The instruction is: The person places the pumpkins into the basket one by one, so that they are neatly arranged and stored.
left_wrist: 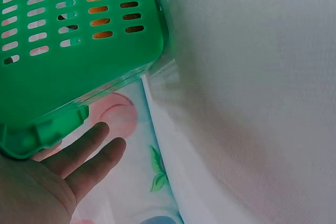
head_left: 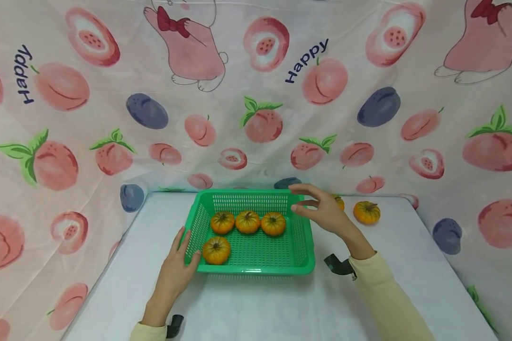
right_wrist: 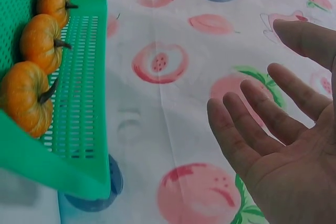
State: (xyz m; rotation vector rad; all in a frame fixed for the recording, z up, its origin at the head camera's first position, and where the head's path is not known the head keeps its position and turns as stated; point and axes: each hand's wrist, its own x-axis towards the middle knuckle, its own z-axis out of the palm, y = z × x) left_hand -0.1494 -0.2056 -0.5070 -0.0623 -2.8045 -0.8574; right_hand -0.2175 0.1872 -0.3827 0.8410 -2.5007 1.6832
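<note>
A green plastic basket [head_left: 256,271] stands on the table with several small orange pumpkins inside. Three of them, including the middle pumpkin [head_left: 247,221], form a row towards the back; another pumpkin [head_left: 216,250] sits at the front left. My left hand [head_left: 176,272] rests at the basket's left rim, fingers extended along the outside, as the left wrist view also shows. Over the right rim hovers my right hand [head_left: 326,213], nothing in it, its fingers spread apart in the right wrist view. Partly hidden behind that hand is a pumpkin [head_left: 339,201] on the table.
Further right on the table lies one more pumpkin [head_left: 367,212]. A fruit-print cloth [head_left: 239,118] hangs behind and around the white table [head_left: 256,308]. Black wrist-camera parts [head_left: 339,265] stick out beside each wrist.
</note>
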